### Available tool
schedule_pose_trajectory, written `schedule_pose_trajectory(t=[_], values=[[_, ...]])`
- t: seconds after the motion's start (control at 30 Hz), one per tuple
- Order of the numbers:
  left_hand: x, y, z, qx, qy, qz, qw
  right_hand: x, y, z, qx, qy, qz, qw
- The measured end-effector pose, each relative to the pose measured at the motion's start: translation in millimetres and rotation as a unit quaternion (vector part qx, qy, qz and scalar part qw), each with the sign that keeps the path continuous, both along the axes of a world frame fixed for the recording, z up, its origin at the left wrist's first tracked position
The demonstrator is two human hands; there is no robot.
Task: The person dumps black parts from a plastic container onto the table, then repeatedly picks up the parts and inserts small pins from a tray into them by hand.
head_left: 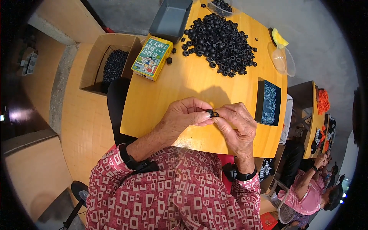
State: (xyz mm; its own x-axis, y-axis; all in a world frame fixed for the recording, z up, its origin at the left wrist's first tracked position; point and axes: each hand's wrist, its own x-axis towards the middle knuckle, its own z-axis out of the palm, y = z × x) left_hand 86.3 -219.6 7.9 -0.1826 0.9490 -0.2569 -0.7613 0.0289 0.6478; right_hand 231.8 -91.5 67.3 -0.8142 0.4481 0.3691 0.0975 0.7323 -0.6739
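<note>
Over the near part of the yellow table [184,92], my two hands meet at a small black rounded part [210,112]. My left hand [183,113] pinches it between thumb and fingers. From the other side, my right hand [238,124] grips its right end, where a ring-like piece shows between the fingertips. Whether it is one piece or two joined pieces I cannot tell. Beyond my hands lies a large heap of small black round parts [220,42], many with a hole in them.
A green and yellow box [152,57] and a grey tray [168,19] sit at the table's left. On the right are a dark tray of small pieces [269,102] and a clear cup [280,59]. A cardboard box [92,63] holds more black parts. A co-worker [306,188] sits at right.
</note>
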Motion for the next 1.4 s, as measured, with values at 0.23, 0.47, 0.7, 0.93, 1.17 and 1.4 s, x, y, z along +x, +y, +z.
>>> schedule_pose_trajectory(t=[0.23,0.47,0.7,0.93,1.17,1.4], values=[[1,-1,-2,-0.001,0.013,0.002,1.0,1,3,5,0.022,-0.021,0.024,0.999],[-1,0,4,-0.008,-0.004,-0.001,1.0,3,6,8,-0.024,-0.003,0.012,1.0],[0,1,1,-0.005,-0.002,-0.004,1.0,0,4,6,-0.003,-0.015,0.026,1.0],[0,-1,-6,-0.006,-0.007,-0.009,1.0,0,4,8,0.063,-0.044,0.052,0.996],[3,-1,-6,-0.018,-0.006,-0.007,1.0,0,6,8,0.063,-0.055,0.061,0.995],[0,-2,-5,-0.032,-0.013,-0.036,0.999,3,11,9,0.034,-0.063,0.074,0.995]])
